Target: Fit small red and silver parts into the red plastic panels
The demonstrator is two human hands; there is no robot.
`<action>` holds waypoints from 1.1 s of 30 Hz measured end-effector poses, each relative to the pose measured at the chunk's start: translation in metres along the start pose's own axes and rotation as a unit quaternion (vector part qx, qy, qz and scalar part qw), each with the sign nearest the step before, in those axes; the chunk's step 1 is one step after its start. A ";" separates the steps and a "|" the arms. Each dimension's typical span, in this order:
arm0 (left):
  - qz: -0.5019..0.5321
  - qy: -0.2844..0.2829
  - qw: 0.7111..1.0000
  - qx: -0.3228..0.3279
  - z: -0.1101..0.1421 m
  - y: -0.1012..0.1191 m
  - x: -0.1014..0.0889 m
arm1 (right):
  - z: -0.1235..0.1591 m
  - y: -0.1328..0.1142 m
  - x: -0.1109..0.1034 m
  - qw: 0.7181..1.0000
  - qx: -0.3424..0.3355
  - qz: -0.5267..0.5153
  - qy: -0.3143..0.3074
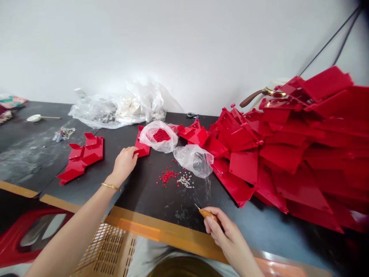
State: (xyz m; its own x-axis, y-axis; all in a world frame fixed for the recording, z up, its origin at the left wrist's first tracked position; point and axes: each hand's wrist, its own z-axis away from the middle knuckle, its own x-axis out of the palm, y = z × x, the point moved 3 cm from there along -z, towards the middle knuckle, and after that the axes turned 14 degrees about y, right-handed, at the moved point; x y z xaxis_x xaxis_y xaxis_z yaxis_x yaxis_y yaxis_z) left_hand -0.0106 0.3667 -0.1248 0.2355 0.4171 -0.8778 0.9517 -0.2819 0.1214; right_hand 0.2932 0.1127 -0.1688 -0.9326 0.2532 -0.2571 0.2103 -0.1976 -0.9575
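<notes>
My left hand (126, 161) reaches out over the table, its fingers closed on the near edge of a red plastic part (143, 149) that lies beside an open bag. In my right hand (223, 229) is an awl (208, 214) with an orange-brown handle, its thin metal tip pointing up and left. Between the two hands lie a scatter of small red beads (167, 177) and a patch of small silvery rings (186, 180). More red beads fill a clear plastic bag (147, 134). A second clear bag (198, 161) lies tipped toward me behind the rings.
A tall heap of red plastic parts (302, 154) covers the right side, with a brown-handled brass tool (252, 98) on it. More red parts (86, 156) lie left. Large plastic bags (115, 107) line the wall. A yellow crate (115, 246) stands below the table edge.
</notes>
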 end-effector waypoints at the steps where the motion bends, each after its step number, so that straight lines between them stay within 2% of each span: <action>1: -0.006 -0.002 1.000 -0.004 0.007 -0.002 -0.005 | 0.001 0.002 -0.002 1.000 0.004 -0.003 0.010; 6: -0.019 -0.011 1.000 -0.013 0.058 -0.004 -0.033 | 0.001 0.001 -0.004 0.999 0.029 -0.003 0.018; 11: 0.037 -0.029 0.999 -0.001 0.114 0.008 -0.052 | -0.003 -0.007 -0.001 0.999 0.029 0.009 0.017; 13: 0.070 -0.021 0.997 -0.001 0.127 0.019 -0.059 | -0.004 -0.007 -0.001 0.999 0.026 0.009 0.019; 15: 0.102 0.021 0.995 -0.004 0.131 0.036 -0.067 | -0.005 -0.007 -0.001 0.999 0.027 0.007 0.023; 18: 0.170 0.082 0.982 -0.003 0.125 0.077 -0.074 | -0.007 -0.007 -0.001 0.999 0.030 0.000 0.029; 21: 0.233 0.037 0.971 0.047 0.112 0.130 -0.063 | -0.008 -0.007 -0.004 0.999 0.031 -0.013 0.036; 23: 0.228 -0.015 0.970 0.087 0.103 0.161 -0.048 | -0.008 -0.007 -0.008 0.998 0.031 -0.018 0.045; 25: 0.207 -0.060 0.970 0.111 0.095 0.183 -0.030 | -0.007 -0.005 -0.012 0.998 0.031 -0.018 0.048; 29: 0.183 -0.095 0.971 0.120 0.084 0.202 -0.005 | -0.005 0.003 -0.020 0.998 0.030 -0.014 0.054; 33: 0.174 -0.101 0.973 0.116 0.082 0.204 0.002 | -0.005 0.011 -0.025 0.997 0.030 -0.024 0.060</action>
State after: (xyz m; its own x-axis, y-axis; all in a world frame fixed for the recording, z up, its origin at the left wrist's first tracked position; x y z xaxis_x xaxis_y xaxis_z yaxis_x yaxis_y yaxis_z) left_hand 0.1681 0.2390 -0.1400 0.4704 0.0904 -0.8778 0.7450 -0.5738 0.3401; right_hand 0.3207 0.1086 -0.1737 -0.8984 0.3752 -0.2282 0.1445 -0.2382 -0.9604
